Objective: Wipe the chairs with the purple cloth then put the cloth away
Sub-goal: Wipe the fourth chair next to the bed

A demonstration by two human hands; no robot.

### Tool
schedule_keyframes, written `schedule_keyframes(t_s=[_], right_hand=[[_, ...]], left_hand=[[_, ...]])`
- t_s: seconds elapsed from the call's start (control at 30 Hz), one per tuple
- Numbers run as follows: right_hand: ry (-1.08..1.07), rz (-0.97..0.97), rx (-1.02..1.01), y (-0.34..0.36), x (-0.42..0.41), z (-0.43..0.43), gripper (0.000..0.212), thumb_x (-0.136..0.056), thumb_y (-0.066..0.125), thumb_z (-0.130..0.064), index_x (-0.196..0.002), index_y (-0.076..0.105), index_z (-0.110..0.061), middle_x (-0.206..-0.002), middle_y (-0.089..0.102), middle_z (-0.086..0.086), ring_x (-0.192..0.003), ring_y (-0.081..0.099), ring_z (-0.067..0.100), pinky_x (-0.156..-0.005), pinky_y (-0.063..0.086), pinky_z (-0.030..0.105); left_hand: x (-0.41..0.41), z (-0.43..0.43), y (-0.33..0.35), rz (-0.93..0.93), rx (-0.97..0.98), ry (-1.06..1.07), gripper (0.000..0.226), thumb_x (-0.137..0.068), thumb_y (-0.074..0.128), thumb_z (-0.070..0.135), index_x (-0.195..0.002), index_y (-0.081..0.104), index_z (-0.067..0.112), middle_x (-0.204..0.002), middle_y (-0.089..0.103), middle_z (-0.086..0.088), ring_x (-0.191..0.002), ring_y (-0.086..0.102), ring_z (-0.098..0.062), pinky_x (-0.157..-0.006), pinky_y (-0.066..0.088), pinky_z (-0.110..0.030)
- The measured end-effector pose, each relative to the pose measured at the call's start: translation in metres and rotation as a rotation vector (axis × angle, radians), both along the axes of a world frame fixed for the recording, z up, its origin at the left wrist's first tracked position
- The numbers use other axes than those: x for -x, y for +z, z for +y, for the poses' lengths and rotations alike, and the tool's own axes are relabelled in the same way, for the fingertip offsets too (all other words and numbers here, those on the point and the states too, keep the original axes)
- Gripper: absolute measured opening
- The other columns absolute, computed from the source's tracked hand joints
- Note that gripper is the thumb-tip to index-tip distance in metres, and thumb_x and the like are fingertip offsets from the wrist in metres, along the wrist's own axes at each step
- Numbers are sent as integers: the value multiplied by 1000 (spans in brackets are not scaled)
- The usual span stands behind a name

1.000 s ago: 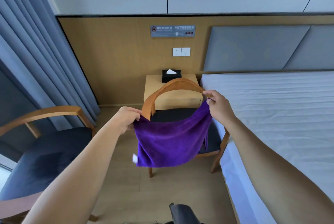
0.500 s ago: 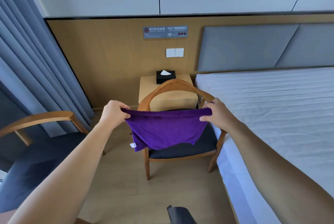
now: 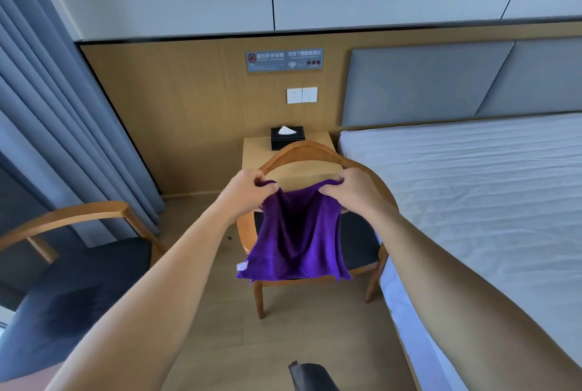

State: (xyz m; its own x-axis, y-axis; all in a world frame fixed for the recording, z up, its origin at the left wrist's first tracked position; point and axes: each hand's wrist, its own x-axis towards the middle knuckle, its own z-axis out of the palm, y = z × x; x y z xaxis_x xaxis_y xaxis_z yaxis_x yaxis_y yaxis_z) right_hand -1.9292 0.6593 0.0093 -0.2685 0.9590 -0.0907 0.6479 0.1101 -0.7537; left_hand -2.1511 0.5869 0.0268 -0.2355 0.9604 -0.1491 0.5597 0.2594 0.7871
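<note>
1. The left hand (image 3: pixel 247 190) and right hand (image 3: pixel 348 190) each pinch an upper corner of the purple cloth (image 3: pixel 296 233), held close together.
2. The cloth hangs in air before the wooden chair (image 3: pixel 315 157) beside the bed (image 3: pixel 472 185).
3. It looks light, soft and floppy; it will sag and bunch.
4. Gripping the top edge or corners, as now, should keep it spread.

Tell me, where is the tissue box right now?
In the head view, the tissue box sits mid-frame on the nightstand, against the wood wall, just left of the bed and behind the chair.
</note>
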Motion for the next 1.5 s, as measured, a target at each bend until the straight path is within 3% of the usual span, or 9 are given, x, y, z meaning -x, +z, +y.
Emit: schedule_keyframes(t_s=[0.13, 0.27, 0.37, 0.47, 0.67, 0.8, 1.07, 1.33, 1.5], right_hand=[[66, 197, 114, 6, 16, -15, 20, -90, 70, -22, -92, 71, -2, -88, 72, 14, -81, 71, 21, -68, 63, 35], [151, 167, 114, 5, 12, -18, 25, -96, 57, -22, -96, 70, -1, -92, 71, 18, -89, 72, 24, -80, 62, 38], [271, 231, 173, 1, 0, -21, 17, -93, 64, -17, -107, 70, -9, -100, 72, 8, -96, 70, 19, -88, 59, 34], [292, 127, 10, -5, -7, -23, 30, -87, 75, -21, -117, 68, -16, -104, 71, -2, -99, 66, 13, -89, 56, 32], [249, 125, -95, -1, -16, -22, 24, -100, 55, -11, -119, 68, -17, -101, 68, -6, -99, 65, 15, -91, 57, 41], [180, 215, -137, 11, -17, -20, 29, -97, 50, -4, -110, 70, -21, -97, 68, -13, -98, 65, 11, -91, 57, 39], [65, 291, -159, 13, -17, -12, 31, -95, 46, -6, -108, 70, -21, -100, 70, -6, -98, 66, 16, -89, 58, 45], [-47, 353, -142, 13, -23, -7, 28, -95, 47, -8, -105, 69, -23, -97, 69, -4, -95, 67, 19, -79, 62, 44], [-29, 292, -195, 15, -25, -4, 27, -97, 46, -9, -110, 67, -21, -100, 68, -5, -94, 63, 10, -71, 48, 15]], left_hand=[[-35, 3, 3, -134, 43, -141, 20, -98, 62, 23, -96, 66, 4, -89, 73, -17, -81, 73, -24, -78, 61, -32], [-52, 2, 0, -170, 80, -205, 26, -101, 47, 14, -105, 66, -4, -96, 72, -21, -87, 69, -24, -93, 56, -39], [-55, 0, -2, -243, 108, -208, 33, -101, 34, 3, -112, 65, 0, -106, 70, -22, -103, 68, -28, -99, 53, -37], [-57, 1, -4, -195, 113, -233, 35, -96, 38, -4, -113, 66, 8, -107, 71, -13, -105, 68, -21, -98, 53, -33], [-41, 2, -16, -22, -132, -51, 27, -92, 45, -5, -91, 63, 15, -93, 69, -2, -90, 69, -19, -86, 57, -37], [-33, -4, -29, 153, -97, -361, 27, -88, 57, 1, -106, 68, 19, -104, 62, 11, -105, 58, -10, -96, 46, -25], [-45, -4, -49, 2, -202, -453, 10, -90, 70, 12, -94, 61, 16, -105, 61, 3, -96, 62, -12, -88, 52, -24], [-65, -1, -56, 13, -221, -415, 40, -83, 79, 26, -109, 49, 27, -119, 50, 4, -103, 59, -14, -86, 57, -27], [-59, 10, -54, 97, -195, -274, 30, -92, 68, 14, -110, 47, 25, -117, 52, -4, -96, 60, -18, -83, 59, -35]])
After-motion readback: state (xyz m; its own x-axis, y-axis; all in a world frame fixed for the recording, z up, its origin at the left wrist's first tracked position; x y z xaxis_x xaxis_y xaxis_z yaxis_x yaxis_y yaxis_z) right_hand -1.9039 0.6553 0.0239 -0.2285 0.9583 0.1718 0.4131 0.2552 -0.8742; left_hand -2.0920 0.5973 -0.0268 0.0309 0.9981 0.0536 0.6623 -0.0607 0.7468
